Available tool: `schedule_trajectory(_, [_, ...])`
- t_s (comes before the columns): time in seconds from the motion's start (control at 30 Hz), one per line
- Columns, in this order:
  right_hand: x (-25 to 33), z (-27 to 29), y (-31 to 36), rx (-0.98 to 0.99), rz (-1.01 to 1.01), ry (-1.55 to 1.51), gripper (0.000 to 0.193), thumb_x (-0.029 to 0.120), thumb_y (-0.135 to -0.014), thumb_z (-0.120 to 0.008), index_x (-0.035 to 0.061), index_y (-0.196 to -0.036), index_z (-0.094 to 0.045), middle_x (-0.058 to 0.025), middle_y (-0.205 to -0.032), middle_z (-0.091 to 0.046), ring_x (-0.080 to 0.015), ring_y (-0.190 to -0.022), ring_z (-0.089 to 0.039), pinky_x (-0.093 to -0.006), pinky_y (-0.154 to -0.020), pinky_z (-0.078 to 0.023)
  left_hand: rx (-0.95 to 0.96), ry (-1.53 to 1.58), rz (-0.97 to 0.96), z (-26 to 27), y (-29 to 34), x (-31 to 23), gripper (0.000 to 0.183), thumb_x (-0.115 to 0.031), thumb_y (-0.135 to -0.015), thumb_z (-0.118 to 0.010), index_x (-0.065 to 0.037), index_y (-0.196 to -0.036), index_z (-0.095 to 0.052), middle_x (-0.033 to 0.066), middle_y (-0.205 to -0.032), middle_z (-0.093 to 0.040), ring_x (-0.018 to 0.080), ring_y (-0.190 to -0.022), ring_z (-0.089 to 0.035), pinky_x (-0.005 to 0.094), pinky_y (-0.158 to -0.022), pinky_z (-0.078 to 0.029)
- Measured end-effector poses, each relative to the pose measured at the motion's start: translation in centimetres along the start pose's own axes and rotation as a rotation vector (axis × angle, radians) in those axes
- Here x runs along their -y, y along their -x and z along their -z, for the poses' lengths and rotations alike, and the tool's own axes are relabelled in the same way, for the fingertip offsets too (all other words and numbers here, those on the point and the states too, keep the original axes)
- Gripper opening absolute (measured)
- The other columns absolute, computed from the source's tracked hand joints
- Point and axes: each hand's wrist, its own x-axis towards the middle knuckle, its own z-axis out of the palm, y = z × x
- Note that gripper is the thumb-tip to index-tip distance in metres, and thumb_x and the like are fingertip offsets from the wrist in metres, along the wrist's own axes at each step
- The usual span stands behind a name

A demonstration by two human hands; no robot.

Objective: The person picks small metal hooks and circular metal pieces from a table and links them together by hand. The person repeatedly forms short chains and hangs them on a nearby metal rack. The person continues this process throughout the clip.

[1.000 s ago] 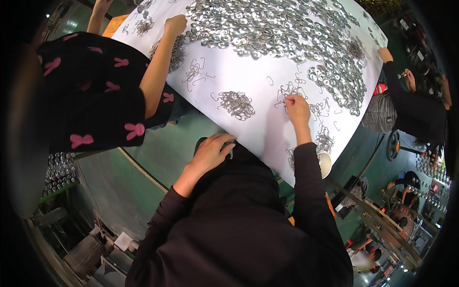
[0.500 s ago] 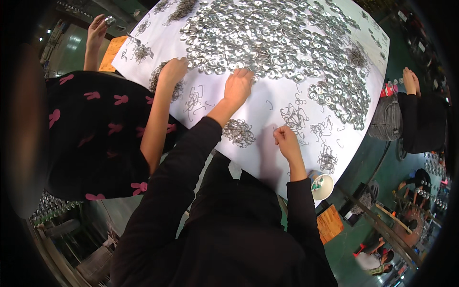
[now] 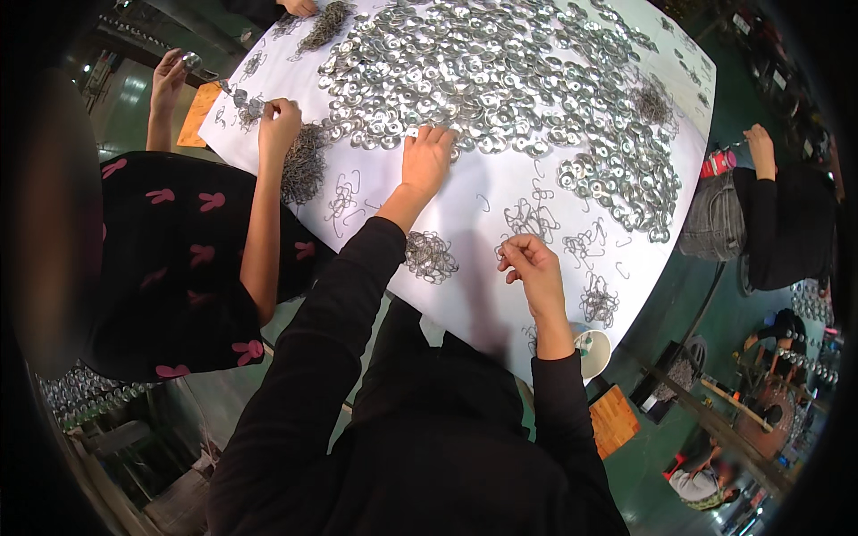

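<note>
Left hand (image 3: 426,163) touching metal discs (image 3: 483,89), upper centre, fingertip hold hidden; right hand (image 3: 534,270), lying below right, pinching apparent wire hook (image 3: 500,253).

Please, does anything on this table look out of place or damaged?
No damage is visible. A stray hook lies apart from the hook piles, and the cup sits at the table's edge, where it might get knocked.

Own hands: two, left hand (image 3: 429,161) and right hand (image 3: 536,272). Table (image 3: 509,171): one. Cup (image 3: 596,355): one, near right. Wood panels (image 3: 614,422): two, one left, one right. Discs (image 3: 465,76): too many to count. Hooks (image 3: 432,257): several heaps, too many to count. Co-workers (image 3: 192,259) round table: three, two left, one right.
</note>
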Motion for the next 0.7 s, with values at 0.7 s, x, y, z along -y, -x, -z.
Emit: schedule_trajectory(0.7, [3.3, -6.5, 1.4, 0.060, 0.191, -0.122, 0.009, 0.009, -0.083, -0.066, 0.0024, -0.086, -0.061, 0.0017, -0.088, -0.055, -0.0064, -0.076, -0.045, -0.0201, -0.068, -0.036, 0.015, 1.373, 0.691, 16.0, 11.1, -6.1, 0.015, -0.008, -0.083, -0.066, 0.002, -0.095, -0.065, 0.0047, -0.079, -0.067, 0.0075, -0.071, -0.062, 0.0198, -0.062, -0.048])
